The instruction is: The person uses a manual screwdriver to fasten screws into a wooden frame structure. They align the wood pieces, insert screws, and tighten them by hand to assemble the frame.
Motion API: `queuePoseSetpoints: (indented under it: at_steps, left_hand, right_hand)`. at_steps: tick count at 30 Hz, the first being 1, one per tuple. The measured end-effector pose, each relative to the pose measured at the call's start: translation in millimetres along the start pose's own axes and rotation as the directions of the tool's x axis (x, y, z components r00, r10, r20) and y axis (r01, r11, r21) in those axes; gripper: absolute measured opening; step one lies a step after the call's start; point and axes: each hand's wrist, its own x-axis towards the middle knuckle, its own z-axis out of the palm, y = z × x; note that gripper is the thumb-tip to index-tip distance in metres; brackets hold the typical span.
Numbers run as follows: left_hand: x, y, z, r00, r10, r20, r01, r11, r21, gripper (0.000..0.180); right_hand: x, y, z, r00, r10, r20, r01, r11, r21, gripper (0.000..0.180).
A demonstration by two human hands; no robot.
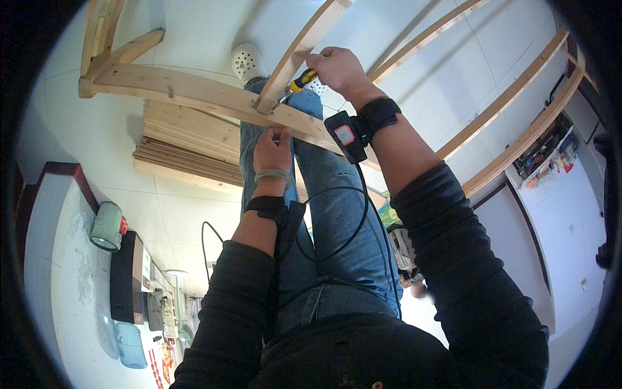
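My right hand [337, 67] is closed around the handle of a yellow and black screwdriver [300, 81]. Its shaft slants down to the corner where an upright wooden slat [291, 61] meets a long wooden rail [178, 89]. Some dark metal shows at that joint, too small to make out. Below the rail, my left hand [273, 152] is closed with thumb and fingers pinched together near the rail's lower edge. A small bit of something shows at its fingertips, but I cannot tell what it is.
Stacked wooden boards [188, 139] lie on the floor behind the rail. More curved slats [499, 126] of the frame run along the right. A black cable [363, 188] loops over my jeans. A green lantern-like lamp [107, 225] and a blue container [131, 345] are at the left.
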Motion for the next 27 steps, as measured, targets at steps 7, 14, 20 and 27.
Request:
queuePoseSetpoints:
  at_steps: [7,14,20,27]
  left_hand:
    - [0.6,-0.5,0.6,0.998,0.044,-0.04,-0.044,0.999,0.011,0.034]
    - [1.0,-0.9,1.4,0.998,0.037,-0.043,-0.037,0.999,0.007,0.037]
    - [0.1,2.9,-1.7,0.999,0.031,-0.028,-0.03,0.999,0.038,0.038]
    - [-2.0,11.3,-7.3,0.999,-0.029,0.035,0.027,0.999,0.047,0.036]
  right_hand:
    - [2.6,0.9,1.3,0.947,0.244,0.207,-0.297,0.911,0.285,0.038]
    - [6.3,-8.8,-8.8,0.943,0.238,0.233,-0.293,0.925,0.24,0.04]
    - [14.6,-2.4,-4.7,0.976,0.017,0.219,-0.009,0.999,-0.036,0.038]
    - [14.8,-12.7,-8.1,0.989,-0.006,0.149,0.033,0.983,-0.181,0.036]
